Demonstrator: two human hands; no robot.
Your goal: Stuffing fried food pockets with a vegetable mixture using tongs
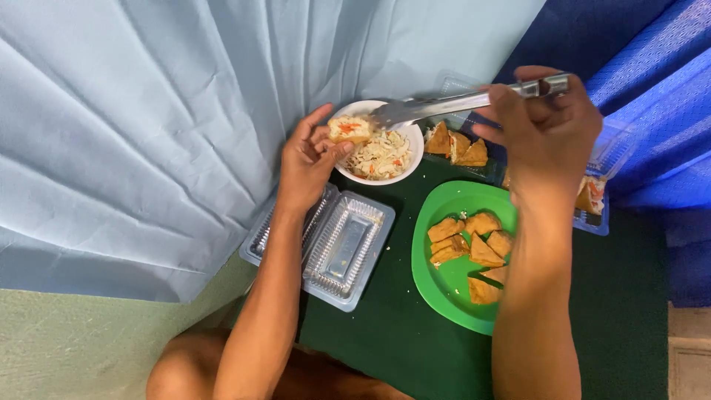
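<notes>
Resting in the fingers of the left hand [307, 159], a golden fried pastry pocket stuffed with shredded cabbage and carrot [349, 129] sat over the rim of the round white bowl of slaw [412, 159]. The right hand [544, 122] was clamped round long metal tongs [459, 102], tips near the pocket. Beside the bowl lay an open clear plastic clamshell box [337, 248] and a round green plate [444, 285] of fried triangles on dark green cloth [392, 341].

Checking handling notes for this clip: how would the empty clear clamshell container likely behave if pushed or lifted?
The clear clamshell container looks thin and ribbed, so probably light and flexible. Lying open and empty on the green tabletop, it would likely slide easily when pushed. Lifted by one edge, its hinged halves might flop.
</notes>
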